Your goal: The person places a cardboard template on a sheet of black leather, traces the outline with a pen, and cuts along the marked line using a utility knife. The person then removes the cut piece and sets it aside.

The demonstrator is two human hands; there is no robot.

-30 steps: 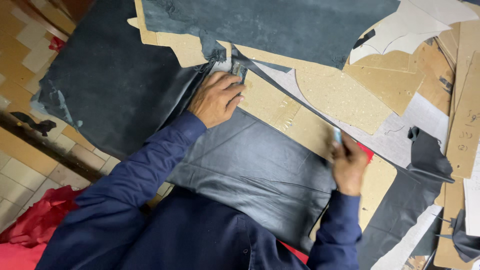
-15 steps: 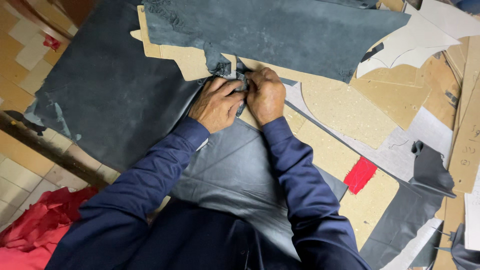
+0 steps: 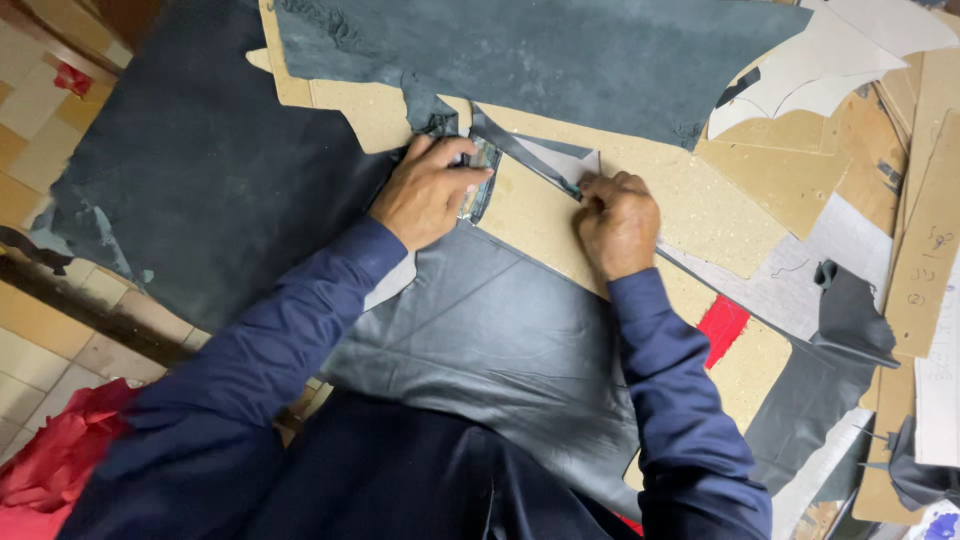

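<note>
Right hand (image 3: 617,222) has slid from left hand (image 3: 428,190).

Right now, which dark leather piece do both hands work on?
The smooth grey leather sheet nearest the person, under the left hand and right hand; the others lie farther away, untouched.

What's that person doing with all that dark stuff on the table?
A person in a dark blue top is working on a sheet of dark grey leather spread over tan cardboard patterns. The left hand presses flat on the leather's top edge. The right hand is fisted in a tight grip at the end of a thin leather strip; any tool inside is hidden.
</note>
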